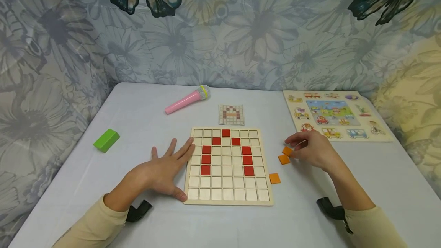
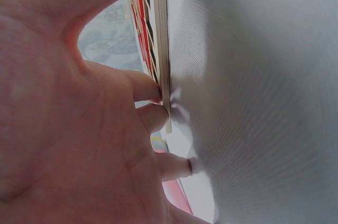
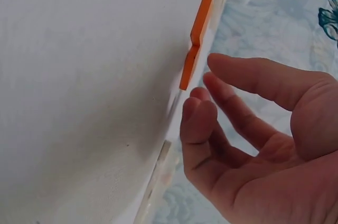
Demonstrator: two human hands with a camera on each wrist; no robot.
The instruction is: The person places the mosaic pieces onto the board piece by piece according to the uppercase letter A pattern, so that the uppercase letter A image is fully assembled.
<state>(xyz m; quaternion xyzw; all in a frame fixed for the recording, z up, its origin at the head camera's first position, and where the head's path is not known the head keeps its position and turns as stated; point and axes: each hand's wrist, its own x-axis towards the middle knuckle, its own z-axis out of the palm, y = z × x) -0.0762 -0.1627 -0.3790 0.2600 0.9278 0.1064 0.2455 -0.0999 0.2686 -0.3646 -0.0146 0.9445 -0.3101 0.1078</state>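
A wooden grid board [image 1: 227,186] lies flat on the table, with several red tiles [image 1: 205,160] set in its cells in an arch shape. My left hand [image 1: 156,173] is spread along the board's left side, thumb and fingertips right at the edge. In the left wrist view the fingers [image 2: 152,117] reach the board's side [image 2: 162,34]. Over to the right, my right hand [image 1: 313,149] hovers by two orange tiles [image 1: 284,159]. The right wrist view shows its thumb and fingers apart beside the orange tiles [image 3: 199,23], holding nothing. Another orange tile [image 1: 274,178] lies against the board's right edge.
Behind the board lies a small pattern card [image 1: 231,115], with a pink toy microphone [image 1: 186,101] to its left. A green block [image 1: 106,140] sits at the far left. At the back right is a picture puzzle board [image 1: 375,116], partly overlapped by the right hand.
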